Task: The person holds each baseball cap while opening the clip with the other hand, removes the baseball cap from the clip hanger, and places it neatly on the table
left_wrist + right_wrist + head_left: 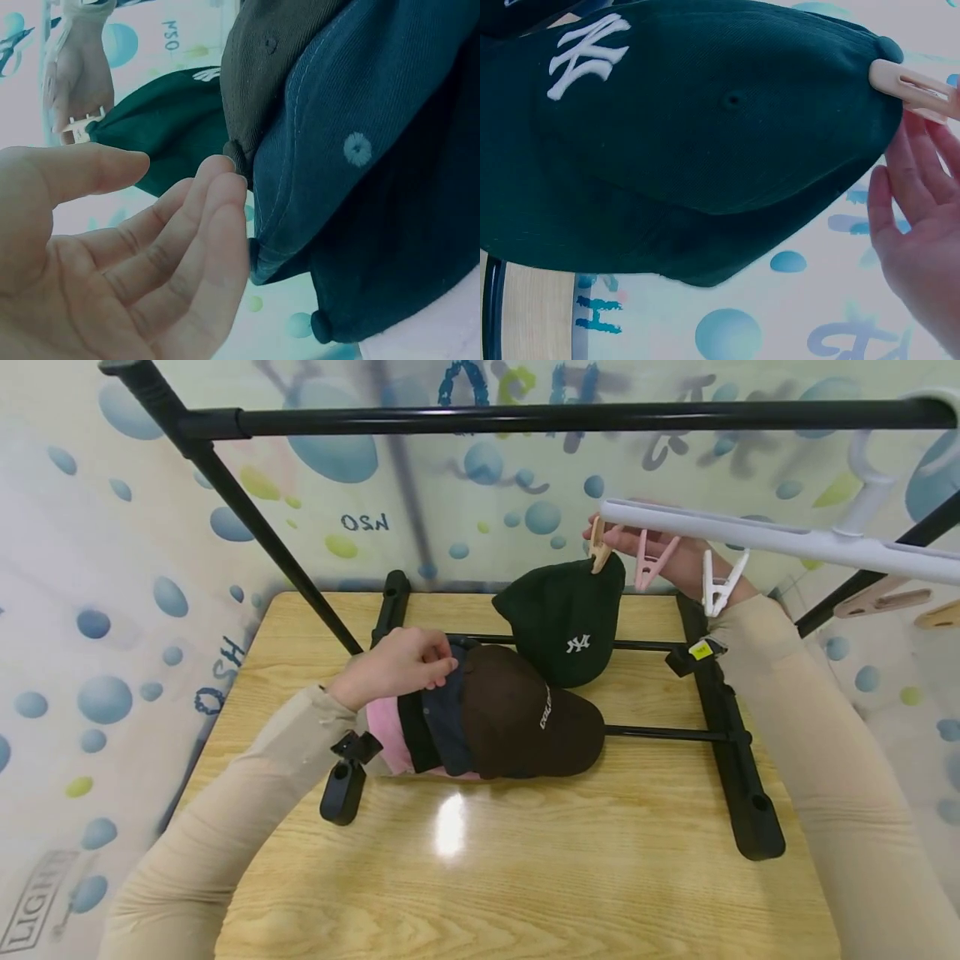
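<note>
A dark green cap [573, 618] with a white embroidered logo hangs by its crown from a beige clip [599, 545] on a pale clip hanger [712, 531]. My right hand [678, 560] pinches that clip at its upper end; in the right wrist view the clip [907, 86] bites the cap beside its top button. My left hand [401, 664] hovers above the row of stacked caps with its fingers loosely bent, holding nothing. Under it lie a brown cap [502, 710] with white lettering, a navy cap [352, 142], a black cap [397, 247] and a pink cap [386, 727].
A black rack bar [525, 420] spans overhead and carries the hanger. Pink [654, 560] and white [722, 583] clips dangle beside the green cap, with more clips farther right. The rack's black feet [723, 760] and lower rods stand on the wooden table [525, 868].
</note>
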`<state>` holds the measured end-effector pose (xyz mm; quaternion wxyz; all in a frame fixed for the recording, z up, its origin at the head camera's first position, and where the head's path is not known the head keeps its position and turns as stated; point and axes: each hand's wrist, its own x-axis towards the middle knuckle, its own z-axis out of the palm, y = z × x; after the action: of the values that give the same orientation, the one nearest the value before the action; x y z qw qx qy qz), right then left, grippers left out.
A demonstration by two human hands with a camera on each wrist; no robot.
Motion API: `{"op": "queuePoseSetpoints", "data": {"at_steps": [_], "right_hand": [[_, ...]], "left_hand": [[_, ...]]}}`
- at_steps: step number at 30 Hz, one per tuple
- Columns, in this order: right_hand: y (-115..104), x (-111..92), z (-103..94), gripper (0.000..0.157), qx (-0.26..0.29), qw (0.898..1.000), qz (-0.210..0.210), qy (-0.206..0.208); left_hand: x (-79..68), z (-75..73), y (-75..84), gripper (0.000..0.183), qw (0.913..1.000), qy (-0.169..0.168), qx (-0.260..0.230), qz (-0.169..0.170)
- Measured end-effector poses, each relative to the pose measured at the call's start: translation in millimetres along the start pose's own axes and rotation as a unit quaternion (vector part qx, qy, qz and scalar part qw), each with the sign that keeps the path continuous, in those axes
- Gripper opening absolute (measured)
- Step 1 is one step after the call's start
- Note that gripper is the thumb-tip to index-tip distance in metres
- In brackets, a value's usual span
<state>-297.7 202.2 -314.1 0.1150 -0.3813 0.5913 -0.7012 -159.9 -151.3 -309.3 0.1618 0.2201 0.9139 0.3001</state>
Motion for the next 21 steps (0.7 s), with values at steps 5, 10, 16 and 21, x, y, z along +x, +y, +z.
{"op": "queuePoseSetpoints", "data": {"at_steps": [5,10,16,21], "right_hand": [[-28.1,-13.4,20.0,0.021,-0.069,0.993,0.083,0.039],[-29.1,-17.0,16.4,0.023,-0.002,0.996,0.086,0.02],[-30.1,-20.8,13.8,0.022,0.112,0.99,0.087,-0.013],[-34.8,-27.1,15.9,0.029,0.0,0.994,0.113,-0.007]], "left_hand": [[3.2,2.0,1.7,0.012,0.9999,0.0,-0.009,0.006],[10.2,3.6,5.3,0.012,0.9995,0.007,-0.01,0.029],[26.6,0.4,13.5,0.013,0.9993,0.004,-0.007,0.038],[41.5,-5.0,20.7,0.014,0.9989,0.019,0.01,0.042]]}}
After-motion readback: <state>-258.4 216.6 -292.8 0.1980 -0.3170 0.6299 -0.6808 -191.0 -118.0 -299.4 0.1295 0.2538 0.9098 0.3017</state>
